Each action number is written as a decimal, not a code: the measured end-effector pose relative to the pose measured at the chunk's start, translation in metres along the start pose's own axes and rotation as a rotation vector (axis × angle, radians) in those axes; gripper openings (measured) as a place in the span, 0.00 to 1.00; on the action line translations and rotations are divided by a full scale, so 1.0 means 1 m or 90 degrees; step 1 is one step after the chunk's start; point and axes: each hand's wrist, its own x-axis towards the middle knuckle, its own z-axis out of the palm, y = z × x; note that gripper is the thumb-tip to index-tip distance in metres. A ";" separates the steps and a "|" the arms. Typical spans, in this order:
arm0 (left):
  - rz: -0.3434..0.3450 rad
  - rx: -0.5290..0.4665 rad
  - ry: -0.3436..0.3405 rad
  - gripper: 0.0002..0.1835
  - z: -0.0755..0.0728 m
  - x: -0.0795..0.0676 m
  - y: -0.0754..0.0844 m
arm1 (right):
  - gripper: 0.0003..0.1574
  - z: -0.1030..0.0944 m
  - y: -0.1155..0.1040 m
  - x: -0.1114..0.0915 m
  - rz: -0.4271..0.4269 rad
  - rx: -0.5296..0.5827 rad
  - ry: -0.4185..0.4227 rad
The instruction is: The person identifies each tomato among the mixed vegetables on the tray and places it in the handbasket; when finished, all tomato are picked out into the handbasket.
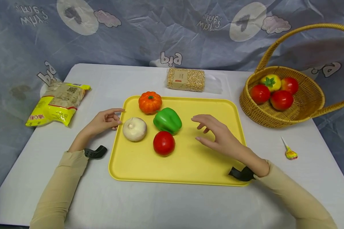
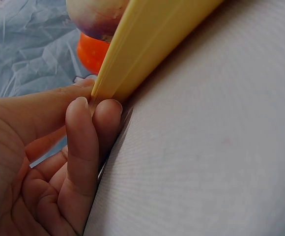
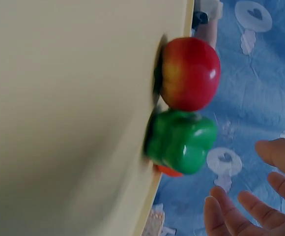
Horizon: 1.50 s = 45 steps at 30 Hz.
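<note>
My left hand (image 1: 104,122) pinches the left rim of the yellow tray (image 1: 200,173), with fingertips (image 2: 81,125) curled against the rim's outer side in the left wrist view. My right hand (image 1: 218,135) hovers over the tray's right half, fingers spread and slightly bent, holding nothing. Left of it on the tray lies a green bell pepper (image 1: 167,121), touching or nearly touching a red apple (image 1: 164,143); the apple shows a yellow patch in the right wrist view. A white turnip (image 1: 134,129), purple underneath, sits near the left hand. Behind stands a small orange pumpkin (image 1: 150,102).
At the right stands a wicker basket (image 1: 278,119) with a tall handle, holding several red and yellow fruits. A lollipop (image 1: 290,154) lies in front of it. A bag of yellow kernels (image 1: 186,79) lies behind the tray, a yellow snack bag (image 1: 58,103) at the far left.
</note>
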 end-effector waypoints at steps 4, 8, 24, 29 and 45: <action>0.007 -0.006 0.000 0.29 0.000 0.001 0.000 | 0.36 0.011 -0.004 0.004 0.017 0.012 -0.069; 0.005 -0.004 0.001 0.29 0.000 0.001 -0.001 | 0.35 0.020 -0.009 0.008 0.022 0.015 -0.128; 0.011 -0.005 -0.005 0.29 -0.002 0.003 0.001 | 0.37 0.045 -0.021 0.022 -0.012 -0.027 -0.215; 0.012 -0.009 -0.002 0.30 -0.002 0.002 0.000 | 0.39 0.054 -0.023 0.026 -0.005 -0.048 -0.259; 0.001 0.002 0.011 0.29 0.000 0.000 -0.001 | 0.35 0.073 -0.027 0.032 -0.035 -0.076 -0.334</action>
